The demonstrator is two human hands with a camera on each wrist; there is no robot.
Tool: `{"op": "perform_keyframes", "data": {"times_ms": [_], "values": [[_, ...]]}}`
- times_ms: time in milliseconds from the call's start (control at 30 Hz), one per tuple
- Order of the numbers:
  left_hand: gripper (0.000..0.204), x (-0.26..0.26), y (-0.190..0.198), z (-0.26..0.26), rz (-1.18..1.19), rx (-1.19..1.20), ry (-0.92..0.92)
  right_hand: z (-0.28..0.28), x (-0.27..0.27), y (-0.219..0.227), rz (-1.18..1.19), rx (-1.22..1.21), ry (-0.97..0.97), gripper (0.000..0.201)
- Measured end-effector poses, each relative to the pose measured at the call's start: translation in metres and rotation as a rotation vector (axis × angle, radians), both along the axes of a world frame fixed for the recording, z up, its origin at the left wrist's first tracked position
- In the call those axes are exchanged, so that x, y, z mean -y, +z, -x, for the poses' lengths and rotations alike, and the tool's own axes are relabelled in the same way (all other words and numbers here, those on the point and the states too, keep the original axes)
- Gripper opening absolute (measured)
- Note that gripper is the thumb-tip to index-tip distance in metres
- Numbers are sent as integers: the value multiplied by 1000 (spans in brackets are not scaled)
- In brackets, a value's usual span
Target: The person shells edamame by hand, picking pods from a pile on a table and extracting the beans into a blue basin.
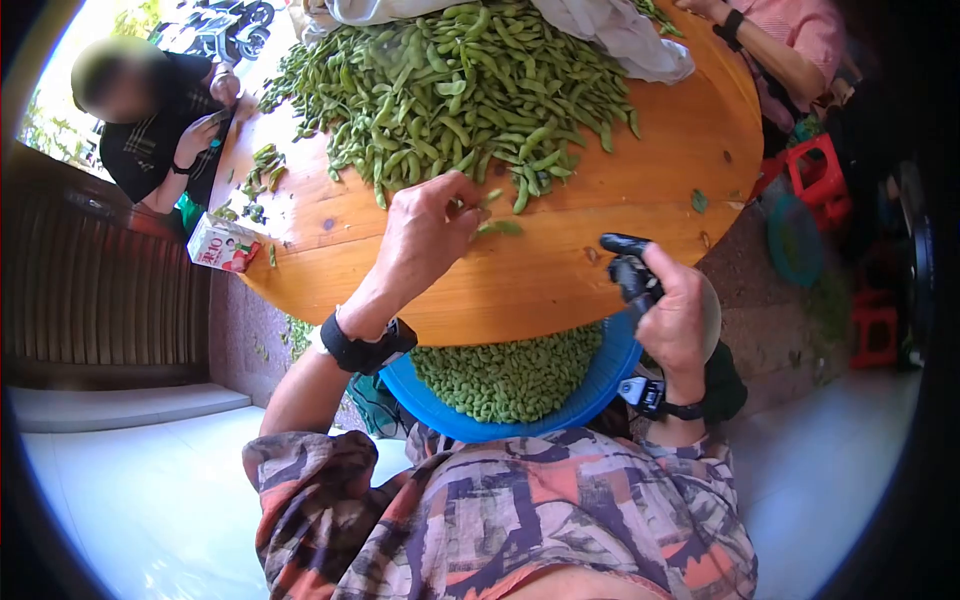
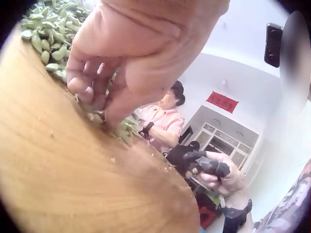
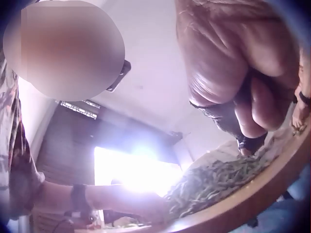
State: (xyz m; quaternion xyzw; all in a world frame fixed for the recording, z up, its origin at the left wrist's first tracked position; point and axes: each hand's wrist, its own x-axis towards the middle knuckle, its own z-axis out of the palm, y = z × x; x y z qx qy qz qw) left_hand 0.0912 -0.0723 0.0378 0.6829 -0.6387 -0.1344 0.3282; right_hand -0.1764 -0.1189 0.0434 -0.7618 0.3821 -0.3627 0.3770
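My left hand [image 1: 425, 235] is at the near edge of a heap of green edamame pods [image 1: 450, 90] on the wooden table. Its thumb and fingertips pinch a pod [image 1: 491, 197], which the fingers partly hide. Another pod [image 1: 503, 228] lies on the wood just beside them. My right hand [image 1: 672, 315] hovers past the table's near edge, over the right side of a blue basin [image 1: 430, 422]. Black coverings [image 1: 632, 270] wrap its thumb and index finger. The other fingers are loosely curled, and nothing shows in its grasp. Shelled beans [image 1: 510, 375] fill the basin.
A white cloth [image 1: 620, 40] lies over the heap's far side. On the left, a drink carton [image 1: 222, 243] stands near a few loose pods [image 1: 265, 170]. One person [image 1: 150, 150] sits at the far left, another [image 1: 790, 50] at the right. Red stools [image 1: 818, 175] stand beyond the table.
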Motion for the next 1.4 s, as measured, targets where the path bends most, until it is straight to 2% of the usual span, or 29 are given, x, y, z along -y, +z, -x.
{"op": "perform_keyframes", "data": {"times_ms": [67,100,167,200,267,300,333,367,433,533,600,633,667,700,733,867,933,967,1000,1033,1133,1167,1200,1233,1267,1300,1333,1400], "values": [[11,-8,10,15,-25,-235,104,-16,-4,-3,-187,75,103,40],[11,-13,15,25,22,-160,43,-25,-6,2,-309,99,135,38],[15,-23,12,40,-20,-248,-31,-40,-4,-7,-501,184,220,27],[17,-27,9,45,-36,-305,-76,-41,-3,-11,-505,179,218,27],[18,-34,4,49,14,-318,-84,-42,-2,-17,-745,355,333,20],[16,-37,6,50,-57,-424,-91,-44,-5,-19,-780,443,316,15],[13,-40,8,50,-128,-529,-98,-45,-7,-17,-785,438,319,15],[13,-43,6,50,-130,-533,-95,-45,-8,-13,-790,442,282,16],[10,-45,-1,49,-158,-782,-111,-45,-10,-11,-795,440,242,16],[8,-44,-10,50,-149,-883,-26,-40,-12,-23,-813,428,308,20],[8,-43,-15,52,-137,-913,-16,-39,-12,-36,-877,635,442,26],[8,-42,-17,54,-124,-939,-7,-39,-12,-35,-878,634,441,26],[8,-42,-17,55,-126,-941,-7,-40,-11,-32,-867,592,422,30],[7,-42,-15,56,-105,-837,-8,-40,-10,-31,-856,550,401,34],[7,-42,-15,57,-85,-734,-9,-40,-9,-32,-857,550,399,34],[6,-43,-20,56,-44,-624,1,-41,-10,-37,-816,603,419,37],[12,-44,-23,55,-29,-1130,-108,-39,-9,-34,-790,642,436,35],[12,-44,-22,54,-30,-1130,-108,-36,-5,-29,-935,669,464,32],[17,-43,-19,54,-122,-1386,-144,-33,-2,-26,-1080,694,491,30],[22,-43,-18,54,-219,-1640,-180,-31,0,-24,-1081,697,489,30],[30,-38,-19,53,-277,-1708,-269,-28,4,-19,-1201,774,598,26],[32,-36,-19,51,-260,-1604,-236,-28,5,-17,-1058,667,564,23],[32,-33,-13,51,-260,-1605,-237,-27,6,-15,-915,561,529,21],[34,-31,-4,52,-276,-1389,-188,-28,4,-11,-914,561,528,21],[37,-29,2,52,-291,-1172,-140,-31,1,-7,-737,335,421,19],[36,-26,-4,53,-217,-1047,-205,-33,-1,-4,-556,113,311,17],[36,-25,-7,55,-217,-1046,-205,-34,-3,-2,-556,114,311,17],[28,-22,-10,57,-157,-941,-207,-34,-6,1,-357,82,304,17]]}}
